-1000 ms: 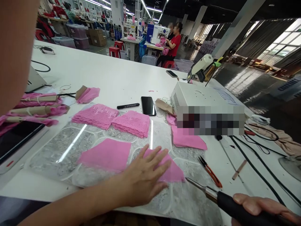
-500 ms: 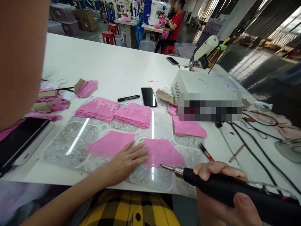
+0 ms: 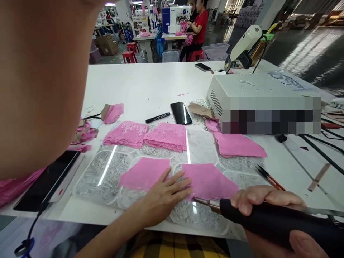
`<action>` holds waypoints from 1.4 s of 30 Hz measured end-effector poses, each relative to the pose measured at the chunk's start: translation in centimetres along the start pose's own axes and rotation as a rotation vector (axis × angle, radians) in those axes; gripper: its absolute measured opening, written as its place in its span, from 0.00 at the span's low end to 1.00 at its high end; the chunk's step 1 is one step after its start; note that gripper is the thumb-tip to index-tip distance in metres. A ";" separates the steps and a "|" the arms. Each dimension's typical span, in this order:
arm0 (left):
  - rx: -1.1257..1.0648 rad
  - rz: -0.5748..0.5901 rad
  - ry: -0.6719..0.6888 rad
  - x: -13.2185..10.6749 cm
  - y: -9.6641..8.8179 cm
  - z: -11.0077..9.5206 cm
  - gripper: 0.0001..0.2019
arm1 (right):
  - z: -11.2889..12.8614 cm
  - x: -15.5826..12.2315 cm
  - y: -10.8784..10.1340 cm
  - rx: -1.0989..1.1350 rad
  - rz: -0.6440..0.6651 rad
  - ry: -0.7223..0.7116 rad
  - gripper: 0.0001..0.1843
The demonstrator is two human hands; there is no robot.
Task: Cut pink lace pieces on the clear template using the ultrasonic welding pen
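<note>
Gripping black cylindrical tool (image 3: 238, 214) in right hand (image 3: 268, 197), with pointed metal tip (image 3: 201, 201) at near edge of right-side angular pink fabric sheet (image 3: 212, 181) | Resting left hand (image 3: 162, 197) palm-down and spread across gap to left-side angular pink fabric sheet (image 3: 146, 173) | Under both sheets: grey-patterned glossy mat (image 3: 91, 179) on white rectangular worktop (image 3: 134, 86)

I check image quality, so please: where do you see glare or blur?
Head view: white glare streaks cross the grey mat and the phone beside the marker; head view: pale box has a pixelated front, large shape at left looks soft.
</note>
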State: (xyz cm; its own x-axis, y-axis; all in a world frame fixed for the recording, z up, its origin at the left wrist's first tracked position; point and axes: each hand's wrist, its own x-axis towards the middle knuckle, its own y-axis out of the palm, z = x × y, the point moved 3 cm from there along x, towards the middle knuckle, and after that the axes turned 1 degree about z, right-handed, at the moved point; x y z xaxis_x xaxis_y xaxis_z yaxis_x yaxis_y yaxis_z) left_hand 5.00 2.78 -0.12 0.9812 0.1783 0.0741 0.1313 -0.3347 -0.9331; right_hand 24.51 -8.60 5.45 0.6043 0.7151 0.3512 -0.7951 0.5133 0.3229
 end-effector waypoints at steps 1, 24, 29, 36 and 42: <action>0.002 -0.012 0.003 -0.1 0.0 0.0 0.24 | 0.1 0.1 0.1 -0.001 0.002 -0.001 0.13; 0.003 -0.056 0.027 -0.1 -0.2 0.1 0.21 | 0.0 0.2 1.6 0.098 0.105 0.018 0.12; 0.043 -0.080 0.030 -0.1 -0.2 0.0 0.21 | -0.2 0.1 1.6 0.133 0.098 0.017 0.11; 0.062 -0.098 0.042 -0.1 -0.2 0.0 0.21 | -0.3 0.4 1.9 0.127 0.127 -0.016 0.09; 0.076 -0.133 0.052 -0.1 -0.6 -0.1 0.23 | -0.3 0.4 1.9 0.128 0.125 -0.025 0.09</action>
State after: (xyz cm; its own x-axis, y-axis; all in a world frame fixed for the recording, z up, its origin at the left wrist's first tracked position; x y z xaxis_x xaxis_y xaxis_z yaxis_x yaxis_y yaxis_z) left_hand 4.88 2.83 0.49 0.9622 0.1673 0.2149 0.2512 -0.2405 -0.9376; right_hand 23.22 -7.24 5.93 0.5032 0.7568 0.4172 -0.8523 0.3550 0.3841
